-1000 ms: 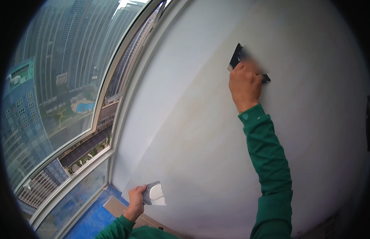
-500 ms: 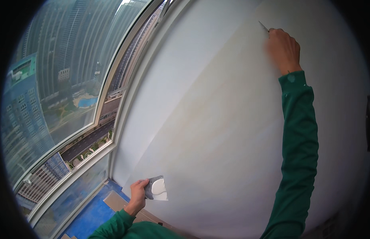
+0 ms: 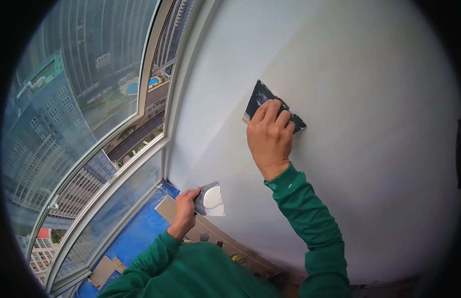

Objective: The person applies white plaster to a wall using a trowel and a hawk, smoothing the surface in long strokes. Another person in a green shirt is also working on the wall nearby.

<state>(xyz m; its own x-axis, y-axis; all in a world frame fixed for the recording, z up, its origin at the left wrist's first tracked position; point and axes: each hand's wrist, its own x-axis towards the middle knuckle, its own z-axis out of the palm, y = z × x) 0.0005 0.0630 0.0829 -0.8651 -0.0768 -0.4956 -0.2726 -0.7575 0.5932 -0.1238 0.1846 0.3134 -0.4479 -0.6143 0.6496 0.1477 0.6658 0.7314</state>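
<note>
One grey plate (image 3: 202, 201) I see gripped by the left hand (image 3: 185, 207). Far right of it, the right hand (image 3: 270, 136) clamps a black scraper (image 3: 260, 95).

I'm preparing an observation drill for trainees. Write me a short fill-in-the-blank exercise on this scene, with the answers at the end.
1. The dark scraper is in the person's ____ hand.
2. The left hand holds a flat grey blade bearing ____ paste.
3. The person's sleeves are ____.
4. In the picture, the window frame stands to the ____ of the pale wall.

Missing words: right; white; green; left.
</note>
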